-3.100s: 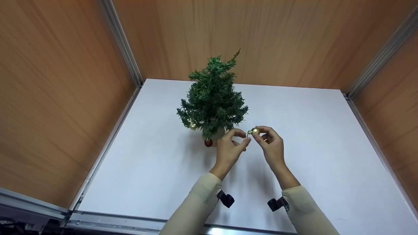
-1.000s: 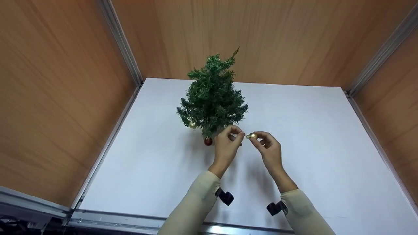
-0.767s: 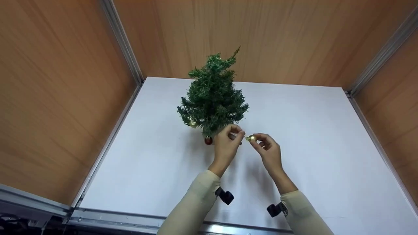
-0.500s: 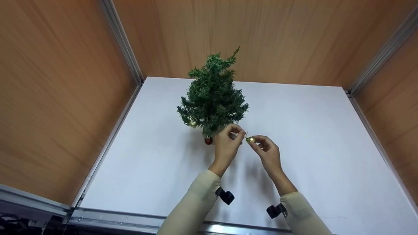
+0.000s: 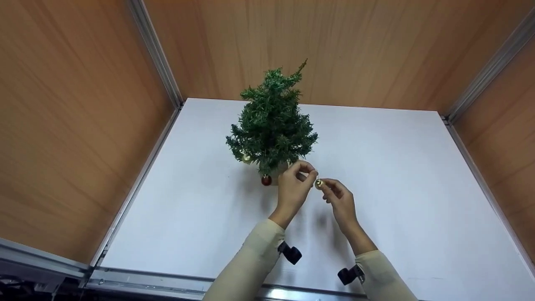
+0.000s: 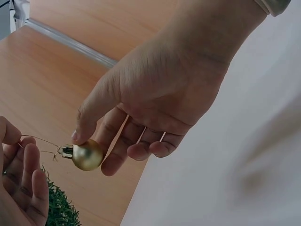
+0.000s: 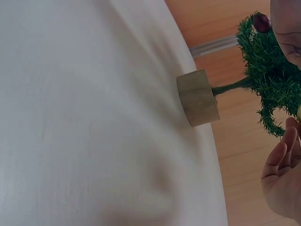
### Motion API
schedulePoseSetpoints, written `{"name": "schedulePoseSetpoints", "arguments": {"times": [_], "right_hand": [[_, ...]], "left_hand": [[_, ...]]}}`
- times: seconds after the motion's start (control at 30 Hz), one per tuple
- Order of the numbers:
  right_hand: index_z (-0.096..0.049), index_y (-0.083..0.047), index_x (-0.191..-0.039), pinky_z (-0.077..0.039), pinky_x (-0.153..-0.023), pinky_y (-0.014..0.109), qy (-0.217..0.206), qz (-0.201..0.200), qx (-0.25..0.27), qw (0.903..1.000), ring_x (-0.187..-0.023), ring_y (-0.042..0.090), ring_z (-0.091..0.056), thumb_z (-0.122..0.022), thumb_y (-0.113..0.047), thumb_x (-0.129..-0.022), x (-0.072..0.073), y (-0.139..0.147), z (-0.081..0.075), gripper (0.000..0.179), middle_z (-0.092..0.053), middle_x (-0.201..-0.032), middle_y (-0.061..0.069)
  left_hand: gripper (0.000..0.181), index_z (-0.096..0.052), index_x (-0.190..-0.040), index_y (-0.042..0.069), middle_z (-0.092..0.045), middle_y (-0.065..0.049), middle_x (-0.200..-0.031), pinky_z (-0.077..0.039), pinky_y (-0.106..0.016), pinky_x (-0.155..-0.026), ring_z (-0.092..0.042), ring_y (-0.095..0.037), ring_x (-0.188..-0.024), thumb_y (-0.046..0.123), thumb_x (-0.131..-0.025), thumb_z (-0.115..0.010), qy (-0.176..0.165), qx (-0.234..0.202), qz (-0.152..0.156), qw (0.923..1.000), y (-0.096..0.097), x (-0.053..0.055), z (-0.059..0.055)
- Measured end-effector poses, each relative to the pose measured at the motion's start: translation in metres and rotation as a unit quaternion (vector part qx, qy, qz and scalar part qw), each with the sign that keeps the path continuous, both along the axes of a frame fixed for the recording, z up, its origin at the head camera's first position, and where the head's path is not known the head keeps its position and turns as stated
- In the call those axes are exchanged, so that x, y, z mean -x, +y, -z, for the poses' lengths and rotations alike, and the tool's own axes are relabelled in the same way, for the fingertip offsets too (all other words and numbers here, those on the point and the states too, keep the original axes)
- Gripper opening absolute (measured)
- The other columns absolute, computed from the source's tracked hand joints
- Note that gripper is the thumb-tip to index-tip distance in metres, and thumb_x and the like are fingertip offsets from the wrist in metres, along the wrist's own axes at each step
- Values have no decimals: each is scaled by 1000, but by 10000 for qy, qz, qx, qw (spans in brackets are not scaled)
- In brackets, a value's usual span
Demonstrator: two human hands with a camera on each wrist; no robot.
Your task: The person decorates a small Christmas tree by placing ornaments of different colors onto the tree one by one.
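In the head view, my right hand [image 5: 342, 205] pinches a small gold Christmas bauble [image 5: 319, 184] between thumb and fingers, just in front of the tree's right side. My left hand [image 5: 293, 188] pinches the bauble's thin gold hanging loop [image 6: 40, 139], which the left wrist view shows stretched from the bauble's cap to the fingertips. Behind the hands stands a small artificial Christmas tree [image 5: 276, 121] on a round wooden base [image 7: 197, 99]. Low on its branches hang a red bauble [image 5: 266, 180] and another gold bauble [image 5: 246, 159]. The right wrist view cuts off most of both hands.
The tree stands on a white tabletop [image 5: 397, 175]. Wood-grain panels [image 5: 355, 50] rise behind and at both sides, joined by metal profiles [image 5: 156, 54]. A metal rail [image 5: 159, 286] runs along the front edge.
My right hand has come lower and closer to me with the gold bauble, whose cap has turned from the left to the top. My left hand has shifted slightly right over the last half second.
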State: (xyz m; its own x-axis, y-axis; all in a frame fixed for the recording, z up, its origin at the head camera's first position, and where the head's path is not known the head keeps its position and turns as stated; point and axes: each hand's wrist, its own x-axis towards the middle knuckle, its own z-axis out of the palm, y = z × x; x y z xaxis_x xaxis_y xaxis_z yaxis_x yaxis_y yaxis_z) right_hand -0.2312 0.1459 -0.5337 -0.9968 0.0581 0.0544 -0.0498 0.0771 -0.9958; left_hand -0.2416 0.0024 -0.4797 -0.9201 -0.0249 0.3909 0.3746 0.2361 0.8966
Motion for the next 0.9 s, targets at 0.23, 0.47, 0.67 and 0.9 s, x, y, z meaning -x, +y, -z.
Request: {"name": "schedulePoseSetpoints", "arguments": {"times": [0.23, 0.47, 0.67, 0.9], "right_hand": [[-60, -6, -108, -45, -67, 31, 5, -47, -62, 10000, -77, 20, -53, -60, -27, -87, -11, -7, -21, 29, -60, -95, 8], [-62, -10, -108, -43, -65, 30, 17, -57, -86, 9999, -75, 22, -52, -63, -31, -84, -6, -4, -9, 32, -61, -96, 7], [-61, -7, -110, -42, -62, 25, 379, 73, -255, 9989, -74, 20, -52, -64, -34, -83, -2, -1, -4, 38, -59, -98, 6], [-62, -9, -108, -44, -66, 25, 925, -125, -437, 9947, -81, 23, -52, -65, -32, -82, 6, -2, -19, 35, -60, -100, 5]], "left_hand": [[6, -61, -85, 14, -59, 11, -78, -48, -24, -51, -57, -10, -60, 19, -84, -63, -4, -26, 46, 10000, -1, -1, 0], [6, -59, -82, 17, -59, 10, -76, -48, -24, -49, -58, -12, -58, 15, -83, -64, -54, -172, 79, 9998, 0, -2, 1], [6, -59, -81, 17, -59, 11, -74, -48, -24, -47, -58, -13, -55, 14, -83, -64, -47, -173, -26, 9998, -2, -2, 2], [4, -61, -83, 13, -59, 12, -75, -48, -23, -48, -58, -11, -57, 16, -84, -64, 43, -7, -61, 10000, -4, 0, 2]]}}
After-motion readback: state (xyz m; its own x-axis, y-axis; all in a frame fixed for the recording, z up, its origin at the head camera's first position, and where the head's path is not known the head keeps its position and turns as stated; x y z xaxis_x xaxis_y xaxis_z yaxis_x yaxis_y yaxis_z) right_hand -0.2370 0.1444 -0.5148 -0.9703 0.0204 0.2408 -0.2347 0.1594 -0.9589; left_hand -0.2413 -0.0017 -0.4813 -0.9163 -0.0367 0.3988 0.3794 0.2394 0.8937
